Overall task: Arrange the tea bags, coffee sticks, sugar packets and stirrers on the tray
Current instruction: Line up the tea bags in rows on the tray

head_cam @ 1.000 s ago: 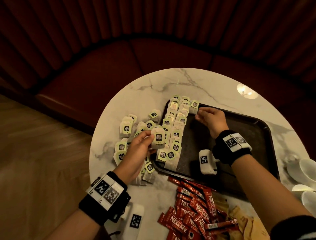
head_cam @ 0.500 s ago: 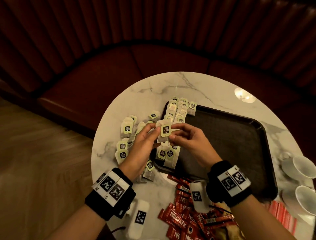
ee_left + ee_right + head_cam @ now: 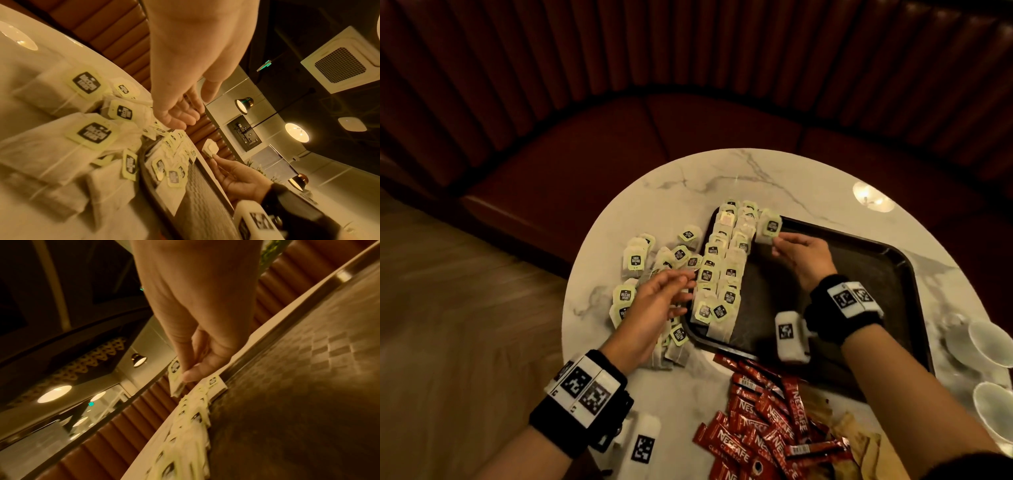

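On the marble table (image 3: 722,178) the black tray (image 3: 859,274) carries my rows of tea bags (image 3: 726,274) down its left side; more lie loose on the table just left of it. My right hand (image 3: 803,255) is at the far left corner, pinching one tea bag (image 3: 770,228) by its lower edge, the bag's long axis pointing away from me, beside the top of the rows. My left hand (image 3: 654,308) hovers over the loose tea bags (image 3: 633,263), fingers (image 3: 681,282) relaxed and holding nothing, so it is nearer the next bag.
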